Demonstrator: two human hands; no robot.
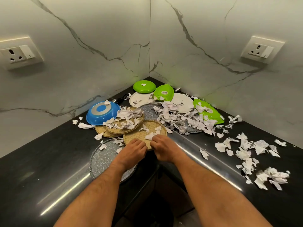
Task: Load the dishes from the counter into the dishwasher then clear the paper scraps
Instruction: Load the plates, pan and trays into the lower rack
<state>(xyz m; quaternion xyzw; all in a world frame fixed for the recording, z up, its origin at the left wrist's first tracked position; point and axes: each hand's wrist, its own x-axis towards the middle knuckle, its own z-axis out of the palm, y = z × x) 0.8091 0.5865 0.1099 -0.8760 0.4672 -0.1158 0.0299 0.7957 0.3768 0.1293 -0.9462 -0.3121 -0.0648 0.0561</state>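
With your left hand and right hand both in a curled grip on the near rim of the tan plate at frame centre, lifting it tilted risks sliding its paper scraps onto the desk.

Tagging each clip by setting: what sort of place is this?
Most likely a home kitchen corner: a glossy black stone counter meets white marble-look wall panels with white wall sockets, and an upturned blue frying pan lies there.
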